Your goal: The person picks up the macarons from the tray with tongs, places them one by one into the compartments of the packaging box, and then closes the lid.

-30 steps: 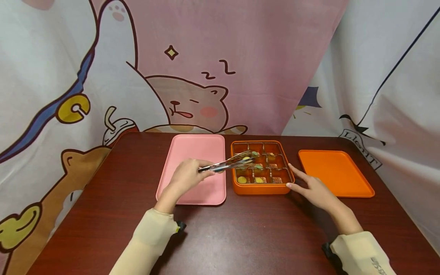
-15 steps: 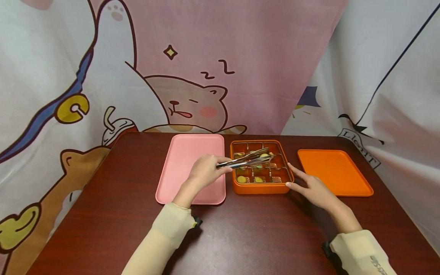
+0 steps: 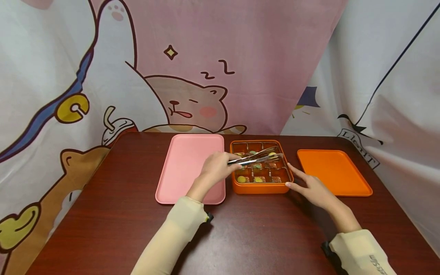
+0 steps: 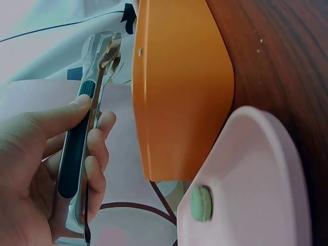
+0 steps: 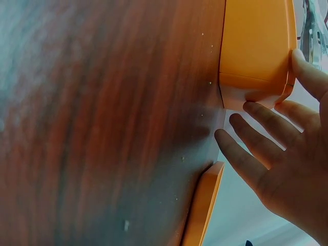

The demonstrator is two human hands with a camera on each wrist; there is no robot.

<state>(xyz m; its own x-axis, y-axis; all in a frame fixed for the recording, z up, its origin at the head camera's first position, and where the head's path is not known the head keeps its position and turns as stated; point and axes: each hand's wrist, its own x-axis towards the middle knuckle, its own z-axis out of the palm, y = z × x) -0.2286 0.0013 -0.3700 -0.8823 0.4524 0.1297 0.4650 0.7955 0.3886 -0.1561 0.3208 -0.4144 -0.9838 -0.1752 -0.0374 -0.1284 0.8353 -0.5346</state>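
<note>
My left hand point(image 3: 215, 167) grips metal tongs point(image 4: 77, 148) with dark handle pads, thumb on one side and curled fingers on the other. Between the tong tips, over the right part of the orange box point(image 3: 261, 188), is a yellow macaron point(image 3: 272, 154). The box has a clear divided insert; several macarons lie in its compartments, including a yellow macaron point(image 3: 241, 179) at front left and a green macaron point(image 3: 257, 166) in the middle. Thumb and fingertips of my right hand point(image 3: 311, 190) touch the box's right side, fingers mostly straight.
Left of the box lies a pink tray point(image 3: 182, 172); the left wrist view shows a green macaron point(image 4: 201, 203) on it, hidden by my hand from above. A flat orange lid-like tray point(image 3: 333, 172) lies to the right. A printed curtain point(image 3: 261, 68) hangs behind the table.
My left hand has moved right, carrying the tongs and yellow macaron from the box's left and middle compartments toward its right side. My right hand has stayed at the box.
</note>
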